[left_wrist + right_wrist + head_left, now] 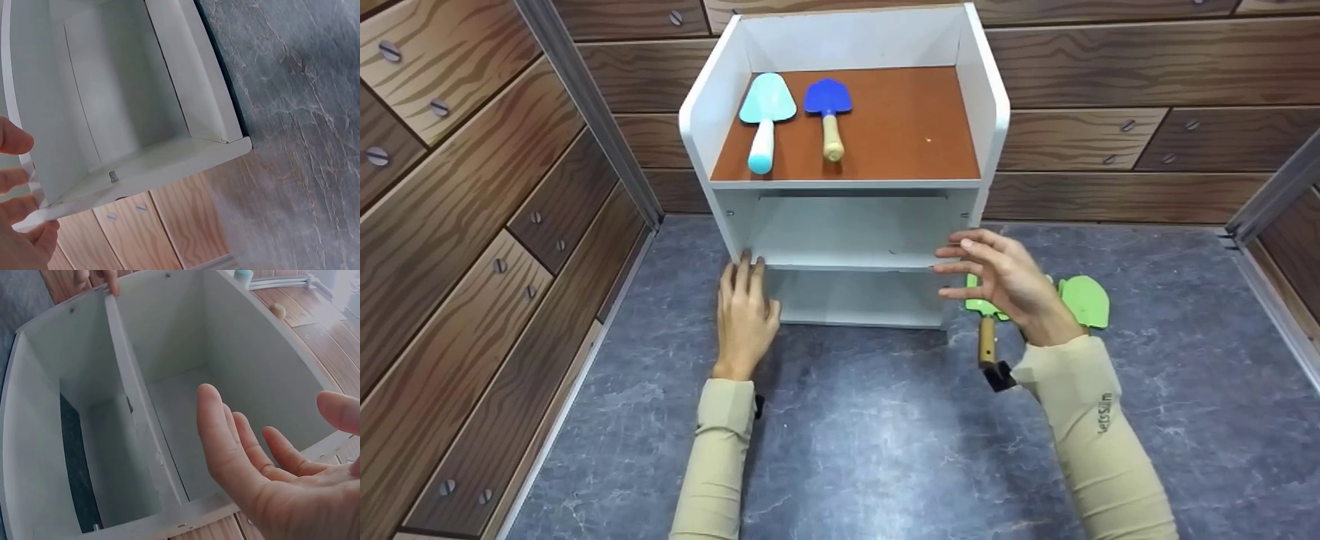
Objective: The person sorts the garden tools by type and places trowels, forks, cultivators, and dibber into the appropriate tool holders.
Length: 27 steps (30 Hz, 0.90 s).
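My left hand touches the front left edge of a white shelf unit, near the end of its middle shelf. In the left wrist view its fingers lie at the side panel's edge, with one fingertip on the outer side. My right hand hovers by the unit's front right edge, holding nothing, its fingers spread and slightly bent. Below and behind it, partly hidden, lie a small green tool with a wooden handle and a green shovel head on the floor.
On the unit's brown top lie a turquoise hand shovel and a blue hand shovel with a wooden handle. Two white compartments open below. Wood-patterned walls stand behind and at the sides; the floor is grey and marbled.
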### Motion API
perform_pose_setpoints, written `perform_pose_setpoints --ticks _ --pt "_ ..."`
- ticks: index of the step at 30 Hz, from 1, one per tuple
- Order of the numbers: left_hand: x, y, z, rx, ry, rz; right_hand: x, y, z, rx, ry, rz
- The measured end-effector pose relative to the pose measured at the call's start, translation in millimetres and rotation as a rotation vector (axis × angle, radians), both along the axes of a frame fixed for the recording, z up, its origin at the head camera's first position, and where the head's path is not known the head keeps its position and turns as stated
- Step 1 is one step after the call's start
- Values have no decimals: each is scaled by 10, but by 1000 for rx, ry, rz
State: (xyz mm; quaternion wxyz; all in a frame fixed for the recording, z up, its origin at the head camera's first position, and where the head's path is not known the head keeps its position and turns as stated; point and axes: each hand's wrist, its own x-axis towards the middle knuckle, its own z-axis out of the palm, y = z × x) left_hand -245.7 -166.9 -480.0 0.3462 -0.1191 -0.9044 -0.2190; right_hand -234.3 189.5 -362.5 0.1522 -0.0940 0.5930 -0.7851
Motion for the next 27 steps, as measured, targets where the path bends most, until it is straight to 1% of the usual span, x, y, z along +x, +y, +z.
perform_pose_setpoints --ticks 8,18,27 --pt "-1 2 -3 -5 -13 4 12 109 -72 -47 -1 -12" --pt "15 -5 0 0 -16 2 10 271 -223 -9 -26 -35" --pt "2 -1 2 0 -21 2 4 415 -354 -25 -77 -63"
